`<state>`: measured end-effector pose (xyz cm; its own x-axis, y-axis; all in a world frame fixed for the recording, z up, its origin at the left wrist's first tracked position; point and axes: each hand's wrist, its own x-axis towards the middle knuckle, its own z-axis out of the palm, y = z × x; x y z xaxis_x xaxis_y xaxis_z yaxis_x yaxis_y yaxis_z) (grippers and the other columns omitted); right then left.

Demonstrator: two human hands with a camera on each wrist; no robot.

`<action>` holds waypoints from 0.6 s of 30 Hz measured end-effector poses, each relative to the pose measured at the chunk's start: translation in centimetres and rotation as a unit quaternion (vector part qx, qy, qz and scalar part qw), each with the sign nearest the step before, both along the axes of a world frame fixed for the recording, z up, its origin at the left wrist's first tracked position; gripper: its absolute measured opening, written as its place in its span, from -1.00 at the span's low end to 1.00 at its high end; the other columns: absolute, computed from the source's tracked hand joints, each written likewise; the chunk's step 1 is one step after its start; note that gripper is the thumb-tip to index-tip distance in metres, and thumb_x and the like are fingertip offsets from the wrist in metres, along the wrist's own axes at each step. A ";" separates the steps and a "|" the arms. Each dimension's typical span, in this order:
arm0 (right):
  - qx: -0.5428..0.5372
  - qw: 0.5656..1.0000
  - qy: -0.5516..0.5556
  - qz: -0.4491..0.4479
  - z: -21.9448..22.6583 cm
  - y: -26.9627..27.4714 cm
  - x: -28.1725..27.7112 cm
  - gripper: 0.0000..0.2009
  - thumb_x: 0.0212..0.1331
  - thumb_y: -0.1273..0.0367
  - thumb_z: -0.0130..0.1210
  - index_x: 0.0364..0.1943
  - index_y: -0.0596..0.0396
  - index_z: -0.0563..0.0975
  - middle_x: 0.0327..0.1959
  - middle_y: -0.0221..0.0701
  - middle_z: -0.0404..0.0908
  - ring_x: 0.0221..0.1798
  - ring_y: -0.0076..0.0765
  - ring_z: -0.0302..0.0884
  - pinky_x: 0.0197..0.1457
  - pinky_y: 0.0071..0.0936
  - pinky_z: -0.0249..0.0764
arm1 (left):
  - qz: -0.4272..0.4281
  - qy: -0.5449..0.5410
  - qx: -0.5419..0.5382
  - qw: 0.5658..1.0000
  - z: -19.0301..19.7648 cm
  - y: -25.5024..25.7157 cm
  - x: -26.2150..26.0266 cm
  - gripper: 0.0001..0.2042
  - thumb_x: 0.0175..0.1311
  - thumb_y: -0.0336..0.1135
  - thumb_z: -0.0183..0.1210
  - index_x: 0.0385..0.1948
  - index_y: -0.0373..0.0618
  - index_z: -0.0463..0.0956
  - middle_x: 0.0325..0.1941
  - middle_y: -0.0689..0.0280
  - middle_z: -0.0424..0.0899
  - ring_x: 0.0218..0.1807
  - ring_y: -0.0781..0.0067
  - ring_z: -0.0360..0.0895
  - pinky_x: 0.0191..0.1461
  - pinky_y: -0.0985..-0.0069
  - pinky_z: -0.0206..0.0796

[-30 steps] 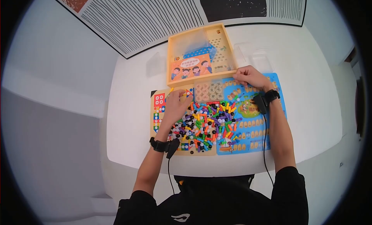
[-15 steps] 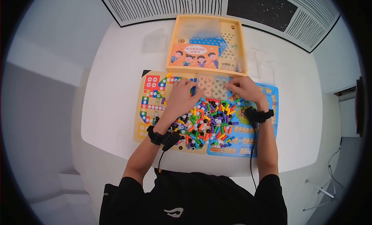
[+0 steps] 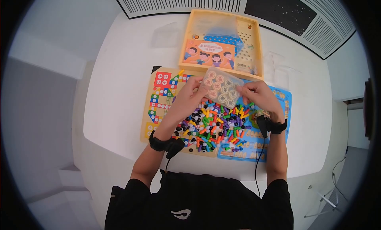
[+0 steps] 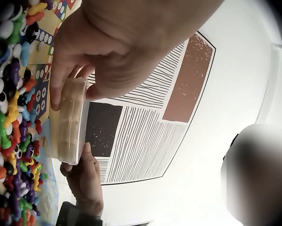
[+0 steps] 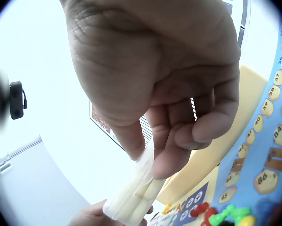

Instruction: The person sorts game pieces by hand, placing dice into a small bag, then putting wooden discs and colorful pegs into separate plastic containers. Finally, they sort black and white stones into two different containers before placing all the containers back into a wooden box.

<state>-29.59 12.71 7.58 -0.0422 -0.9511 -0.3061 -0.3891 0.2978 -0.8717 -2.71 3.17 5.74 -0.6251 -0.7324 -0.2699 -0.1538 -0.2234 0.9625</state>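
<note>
A clear plastic box of round wooden pieces point(image 3: 220, 87) is held tilted above the boards in the head view. The left hand point(image 3: 188, 100) grips its left end, and the right hand point(image 3: 262, 97) pinches its right end. Seen edge-on in the left wrist view, the box point(image 4: 72, 122) sits between the left thumb and fingers point(image 4: 58, 84). The right wrist view has the right hand point(image 5: 155, 70) with thumb and fingertips on the box's end point(image 5: 136, 193). Below lies a heap of colourful pegs and beads point(image 3: 216, 127).
A wooden tray point(image 3: 221, 70) with an orange booklet point(image 3: 210, 53) stands behind the boards. Clear plastic lids point(image 3: 278, 69) lie right of it. Under the heap are a cream game board point(image 3: 147, 123) and a blue board point(image 3: 286, 107). A striped picture hangs beyond the table.
The right hand has moved from the tray's edge to the box, and the left hand has reached it too. The box has been lifted and tilted off the boards. The head view has shifted.
</note>
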 end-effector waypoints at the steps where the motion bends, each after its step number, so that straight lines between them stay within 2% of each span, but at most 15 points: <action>1: -0.019 1.000 -0.006 0.021 0.3 0.0 0.1 -0.48 0.44 0.01 0.22 -0.52 0.19 0.62 -0.65 -0.50 0.54 -0.53 -0.66 0.44 -0.44 -0.57 0.37 | 0.004 0.000 0.000 1.000 0.0 0.0 0.4 -0.57 0.63 -0.18 0.09 0.32 -0.26 0.33 0.12 0.14 0.67 0.10 0.38 0.68 0.10 0.44 0.56; 3: -0.010 1.000 -0.019 0.008 0.8 0.2 0.4 -0.52 0.44 0.03 0.23 -0.49 0.17 0.61 -0.60 -0.50 0.57 -0.50 -0.67 0.46 -0.43 -0.58 0.37 | 0.013 0.060 0.039 0.997 0.1 0.0 1.4 -0.53 0.59 -0.18 0.15 0.34 -0.29 0.32 0.13 0.10 0.65 0.04 0.45 0.70 0.04 0.53 0.56; 5: -0.001 1.000 -0.031 -0.004 0.9 0.2 0.6 -0.55 0.45 0.06 0.23 -0.45 0.15 0.59 -0.55 -0.50 0.60 -0.48 -0.67 0.47 -0.42 -0.60 0.37 | 0.021 0.062 0.041 0.997 0.5 0.4 2.3 -0.53 0.59 -0.18 0.15 0.35 -0.28 0.33 0.13 0.12 0.65 0.05 0.46 0.69 0.04 0.52 0.56; 7: -0.034 0.995 -0.073 -0.053 0.8 0.2 1.0 -0.68 0.44 0.15 0.27 -0.34 0.07 0.49 -0.39 -0.50 0.66 -0.42 -0.69 0.49 -0.42 -0.62 0.36 | 0.030 0.067 0.041 0.996 1.1 0.8 3.1 -0.53 0.59 -0.18 0.15 0.36 -0.27 0.34 0.13 0.13 0.65 0.06 0.46 0.68 0.05 0.51 0.57; 8: -0.035 0.996 -0.071 -0.047 0.8 0.3 1.5 -0.68 0.44 0.15 0.27 -0.34 0.07 0.49 -0.39 -0.50 0.66 -0.42 -0.69 0.49 -0.42 -0.62 0.36 | 0.011 0.071 0.047 0.996 1.4 0.8 3.5 -0.53 0.59 -0.17 0.15 0.36 -0.27 0.36 0.13 0.16 0.65 0.06 0.48 0.67 0.06 0.51 0.56; 9: -0.028 0.992 -0.116 -0.033 0.9 0.4 2.2 -0.71 0.42 0.21 0.30 -0.30 0.03 0.44 -0.37 -0.54 0.62 -0.38 -0.71 0.47 -0.40 -0.64 0.35 | -0.008 0.075 0.053 0.996 1.6 0.9 3.8 -0.54 0.59 -0.17 0.15 0.35 -0.27 0.39 0.13 0.19 0.65 0.06 0.51 0.67 0.06 0.52 0.56; 10: -0.021 0.987 -0.161 -0.019 0.9 0.5 2.7 -0.71 0.40 0.27 0.32 -0.27 -0.01 0.38 -0.34 -0.58 0.59 -0.35 -0.74 0.45 -0.38 -0.66 0.35 | -0.007 0.061 0.061 0.996 1.6 1.1 4.1 -0.55 0.62 -0.18 0.11 0.38 -0.23 0.40 0.18 0.22 0.67 0.13 0.46 0.66 0.13 0.47 0.56; 11: -0.021 0.987 -0.157 -0.016 0.8 0.6 3.2 -0.71 0.40 0.27 0.32 -0.27 -0.01 0.38 -0.34 -0.58 0.59 -0.35 -0.74 0.45 -0.38 -0.66 0.35 | -0.004 0.065 0.060 0.996 1.5 1.2 4.2 -0.55 0.62 -0.18 0.11 0.38 -0.23 0.40 0.18 0.22 0.67 0.13 0.46 0.66 0.13 0.47 0.56; 13: -0.004 0.978 -0.205 0.041 0.5 0.6 4.0 -0.69 0.37 0.33 0.34 -0.29 -0.03 0.35 -0.37 -0.67 0.47 -0.31 -0.79 0.39 -0.34 -0.69 0.31 | -0.014 0.099 0.067 0.993 1.4 1.3 4.4 -0.56 0.59 -0.16 0.15 0.35 -0.22 0.44 0.06 0.28 0.69 0.02 0.57 0.65 -0.01 0.55 0.56; 14: 0.000 0.972 -0.230 0.037 0.3 0.6 4.5 -0.69 0.36 0.36 0.36 -0.30 -0.05 0.35 -0.39 -0.72 0.38 -0.31 -0.82 0.32 -0.30 -0.71 0.25 | -0.008 0.102 0.065 0.993 1.4 1.3 4.6 -0.56 0.59 -0.16 0.15 0.35 -0.22 0.44 0.06 0.28 0.69 0.02 0.57 0.65 -0.01 0.55 0.56; 18: -0.017 0.968 -0.249 0.028 0.2 0.4 5.4 -0.70 0.37 0.37 0.35 -0.30 -0.08 0.36 -0.38 -0.72 0.43 -0.32 -0.83 0.32 -0.28 -0.71 0.22 | 0.005 0.107 0.039 0.993 1.7 0.8 5.4 -0.58 0.60 -0.17 0.13 0.35 -0.19 0.45 -0.03 0.31 0.72 -0.09 0.56 0.67 -0.05 0.55 0.56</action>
